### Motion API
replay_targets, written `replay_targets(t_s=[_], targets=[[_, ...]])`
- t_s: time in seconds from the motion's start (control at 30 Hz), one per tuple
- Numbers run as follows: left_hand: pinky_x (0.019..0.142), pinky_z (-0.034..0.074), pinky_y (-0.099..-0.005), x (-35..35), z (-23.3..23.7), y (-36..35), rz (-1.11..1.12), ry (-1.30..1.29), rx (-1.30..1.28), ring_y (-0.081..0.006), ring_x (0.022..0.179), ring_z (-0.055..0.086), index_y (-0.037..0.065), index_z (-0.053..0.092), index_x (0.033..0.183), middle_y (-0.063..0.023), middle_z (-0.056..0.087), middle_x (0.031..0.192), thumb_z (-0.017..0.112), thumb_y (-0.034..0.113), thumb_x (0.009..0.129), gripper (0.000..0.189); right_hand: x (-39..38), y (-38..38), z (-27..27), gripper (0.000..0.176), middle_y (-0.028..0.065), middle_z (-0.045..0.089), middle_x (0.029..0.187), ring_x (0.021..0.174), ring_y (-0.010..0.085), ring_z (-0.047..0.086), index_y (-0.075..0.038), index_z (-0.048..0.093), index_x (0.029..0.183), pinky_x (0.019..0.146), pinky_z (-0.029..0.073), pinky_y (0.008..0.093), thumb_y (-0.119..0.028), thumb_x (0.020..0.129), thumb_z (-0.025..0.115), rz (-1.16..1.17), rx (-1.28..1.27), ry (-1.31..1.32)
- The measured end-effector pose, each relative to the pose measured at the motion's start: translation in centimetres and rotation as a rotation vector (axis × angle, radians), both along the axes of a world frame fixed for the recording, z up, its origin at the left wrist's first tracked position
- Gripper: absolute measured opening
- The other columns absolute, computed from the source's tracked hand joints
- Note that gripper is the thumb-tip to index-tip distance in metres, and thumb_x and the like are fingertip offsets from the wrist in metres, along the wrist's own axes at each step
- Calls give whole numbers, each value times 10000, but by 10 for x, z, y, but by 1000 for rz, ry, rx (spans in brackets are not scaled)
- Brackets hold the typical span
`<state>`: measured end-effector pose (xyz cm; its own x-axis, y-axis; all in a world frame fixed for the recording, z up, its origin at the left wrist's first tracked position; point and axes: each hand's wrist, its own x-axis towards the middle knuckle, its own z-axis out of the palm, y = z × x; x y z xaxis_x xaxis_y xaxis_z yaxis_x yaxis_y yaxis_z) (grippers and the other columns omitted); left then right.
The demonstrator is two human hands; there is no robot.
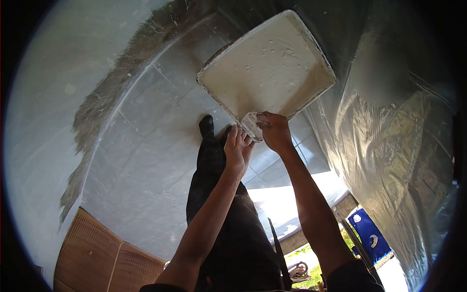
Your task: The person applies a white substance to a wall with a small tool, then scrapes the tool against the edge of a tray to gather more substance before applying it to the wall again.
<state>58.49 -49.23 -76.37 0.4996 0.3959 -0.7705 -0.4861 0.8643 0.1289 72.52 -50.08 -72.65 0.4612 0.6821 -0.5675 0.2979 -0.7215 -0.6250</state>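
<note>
Right hand point(275, 132) clamped on white-smeared object point(251, 125) at the 6 o'clock corner of the paint tray point(314, 44); left hand point(238, 148), fingers loosely extended, touches it from 7 o'clock.

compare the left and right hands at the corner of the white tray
The right hand curls closed on the near corner of the tray; the left hand lies open, fingers straight, fingertips against it. The right hand reaches further up the tray than the left hand. Both are bare and meet at the same corner.
</note>
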Motion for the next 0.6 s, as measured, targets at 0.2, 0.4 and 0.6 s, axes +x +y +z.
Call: replay_targets(t_s=[0.2, 0.4, 0.6], targets=[[1156, 278, -465, -3, 1, 2, -10, -1, -25, -222, 1317, 461, 64, 484, 1366, -45, 509, 1392, 416, 460, 1061, 504, 24, -9, -14, 280, 177, 749, 1014, 912, 258, 709, 31, 710, 1147, 815, 549, 344, -60, 891, 642, -116, -48, 163], [1117, 263, -404, -17, -7, -5, -18, 205, 96, -133, 1235, 437, 177, 504, 1288, 90, 524, 1251, 505, 466, 1039, 381, 35, -31, 22, 277, 58, 716, 990, 789, 117, 628, 42, 686, 1187, 681, 498, 267, 12, 922, 609, -565, 47, 521], [1241, -86, -469, -26, 83, 29, -284, 171, 499, -270, 1572, -117, 98, -105, 1617, -114, -139, 1706, 360, 531, 1066, 842, 21, -42, 90, 378, 102, 680, 1089, 847, 133, 627, 67, 588, 1289, 690, 493, 271, 33, 934, 463, -759, 369, 782]])
